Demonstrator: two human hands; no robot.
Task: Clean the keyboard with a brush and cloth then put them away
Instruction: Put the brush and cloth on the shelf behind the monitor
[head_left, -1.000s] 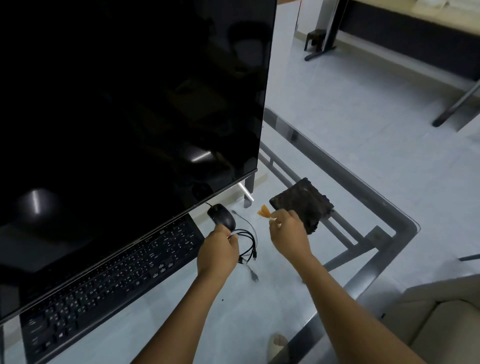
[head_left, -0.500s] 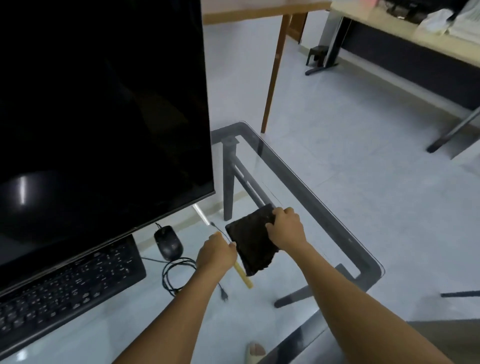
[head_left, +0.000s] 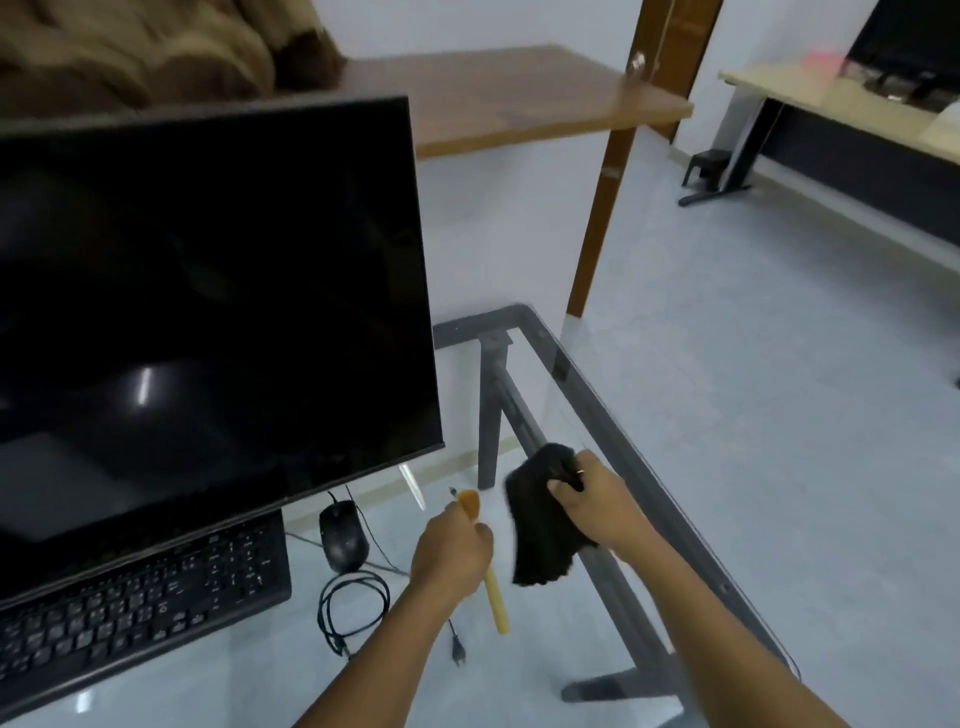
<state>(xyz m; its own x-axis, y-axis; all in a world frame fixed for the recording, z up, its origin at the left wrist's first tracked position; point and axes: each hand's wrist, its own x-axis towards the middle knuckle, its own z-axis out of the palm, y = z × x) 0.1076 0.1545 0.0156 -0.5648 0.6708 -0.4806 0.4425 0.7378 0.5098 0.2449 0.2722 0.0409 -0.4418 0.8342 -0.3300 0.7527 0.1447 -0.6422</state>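
The keyboard (head_left: 140, 597) lies on the glass surface (head_left: 597, 384) well to the left of both hands, under the lower edge of a dark monitor (head_left: 208, 312) that stands over it. The left hand (head_left: 451, 552) is curled round a brush (head_left: 485, 564): its orange-brown bristle end sticks out beyond the fingers on the far side, and its pale yellow handle runs out from under the hand toward the person, slanting to the right. The right hand (head_left: 597, 496), just to the right of the left one and a little farther away, grips a black cloth (head_left: 540, 514); the fingers bunch the upper part of the fabric, and the rest hangs down below the hand, to its left. The brush and the cloth are near each other but apart. Whether the cloth's lower edge touches the glass cannot be told. Left of the left hand, between it and the keyboard, sits a black mouse (head_left: 343, 535), and nearer the person than the mouse lies a coiled black cable (head_left: 353, 608) with a small plug (head_left: 457, 656) beside the left forearm. Beyond the right hand the grey metal frame (head_left: 491, 410) of the surface shows through the glass, and farther off stands a brown wooden table (head_left: 519, 98).
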